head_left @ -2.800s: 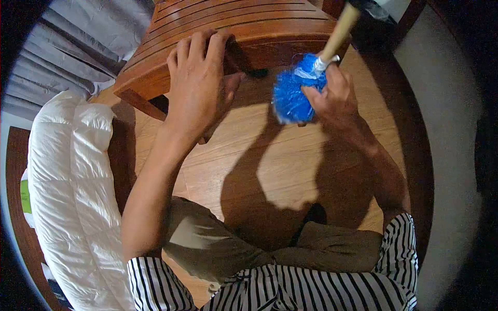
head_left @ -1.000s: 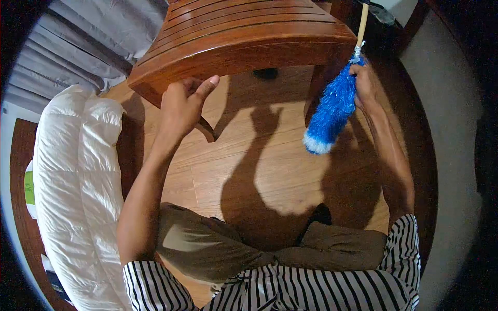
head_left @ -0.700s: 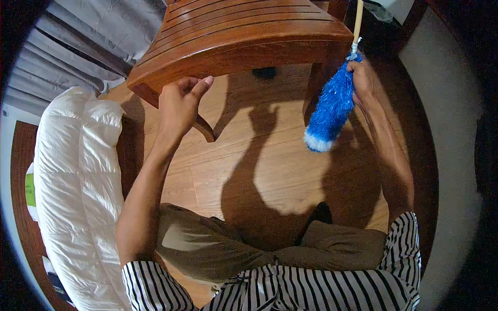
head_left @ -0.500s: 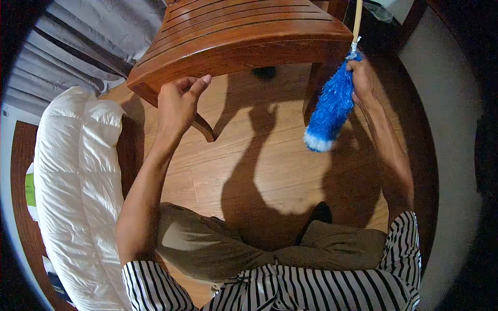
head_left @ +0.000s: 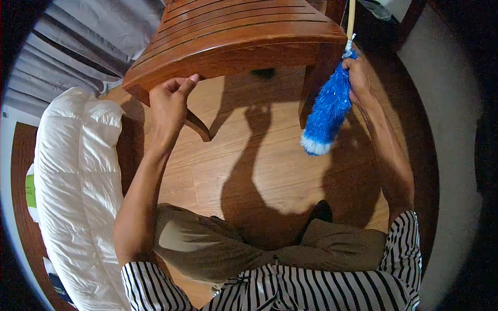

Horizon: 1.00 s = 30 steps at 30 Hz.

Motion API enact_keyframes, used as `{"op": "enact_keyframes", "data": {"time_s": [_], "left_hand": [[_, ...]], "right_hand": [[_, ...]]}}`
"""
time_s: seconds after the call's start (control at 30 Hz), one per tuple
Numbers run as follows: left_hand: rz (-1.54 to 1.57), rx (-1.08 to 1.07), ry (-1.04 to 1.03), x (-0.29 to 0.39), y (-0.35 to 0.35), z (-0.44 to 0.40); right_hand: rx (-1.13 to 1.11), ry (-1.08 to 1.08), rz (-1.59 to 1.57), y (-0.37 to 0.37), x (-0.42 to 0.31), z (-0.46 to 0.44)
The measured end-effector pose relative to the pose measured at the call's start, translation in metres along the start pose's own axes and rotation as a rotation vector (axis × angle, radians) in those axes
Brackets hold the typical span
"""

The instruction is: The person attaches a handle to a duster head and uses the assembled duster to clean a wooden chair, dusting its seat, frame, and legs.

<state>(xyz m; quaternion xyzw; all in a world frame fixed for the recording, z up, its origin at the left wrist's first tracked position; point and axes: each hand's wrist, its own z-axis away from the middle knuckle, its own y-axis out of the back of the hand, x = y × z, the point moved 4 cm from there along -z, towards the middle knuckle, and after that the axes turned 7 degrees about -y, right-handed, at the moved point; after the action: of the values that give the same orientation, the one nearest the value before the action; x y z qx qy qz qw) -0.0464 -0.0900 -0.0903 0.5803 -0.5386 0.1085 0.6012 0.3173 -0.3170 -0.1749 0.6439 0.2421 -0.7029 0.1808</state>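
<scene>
A slatted wooden chair point(head_left: 244, 39) stands at the top of the head view, its front edge facing me. My left hand point(head_left: 170, 106) is closed at the left part of that edge, with the thumb up and the fingers curled against the wood. My right hand point(head_left: 359, 78) is wrapped round the upper end of a blue duster point(head_left: 328, 109) near the chair's right corner. The duster's white tip hangs down over the floor, and its pale handle point(head_left: 351, 23) points up past the chair.
On the left lies a thick white quilt point(head_left: 75, 181), with grey curtains point(head_left: 98, 41) behind it. A dark bin with a plastic liner point(head_left: 376, 10) stands at the top right. Wooden floor point(head_left: 285, 171) shows below the chair, crossed by shadows.
My left hand has gone from spread over the chair's edge to closed at its underside. The duster has swung to hang tip down in my right hand. Lately chair and hands shifted slightly left.
</scene>
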Motion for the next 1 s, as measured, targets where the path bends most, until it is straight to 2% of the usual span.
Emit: {"op": "enact_keyframes", "data": {"time_s": [0.1, 0.2, 0.4, 0.5, 0.7, 0.87, 1.0], "left_hand": [[0.000, 0.020, 0.001, 0.000, 0.004, 0.001], [-0.007, 0.030, 0.041, 0.000, 0.008, 0.001], [0.053, 0.057, 0.078, -0.012, 0.017, -0.007], [0.048, 0.055, 0.076, -0.014, 0.021, -0.008], [0.112, 0.126, 0.005, -0.034, 0.029, -0.018], [0.195, 0.169, 0.009, -0.051, 0.042, -0.024], [0.236, 0.200, -0.017, -0.057, 0.052, -0.021]], "right_hand": [[-0.057, -0.057, 0.062, 0.005, 0.007, -0.012], [0.079, -0.043, 0.021, 0.001, 0.012, -0.008], [-0.005, -0.050, 0.057, -0.006, 0.009, -0.005], [0.087, 0.049, 0.149, -0.009, 0.006, 0.001], [0.045, -0.025, 0.167, -0.022, 0.005, 0.013], [-0.031, 0.057, 0.240, -0.032, 0.010, 0.015], [-0.108, -0.108, 0.061, -0.042, 0.021, 0.024]]}}
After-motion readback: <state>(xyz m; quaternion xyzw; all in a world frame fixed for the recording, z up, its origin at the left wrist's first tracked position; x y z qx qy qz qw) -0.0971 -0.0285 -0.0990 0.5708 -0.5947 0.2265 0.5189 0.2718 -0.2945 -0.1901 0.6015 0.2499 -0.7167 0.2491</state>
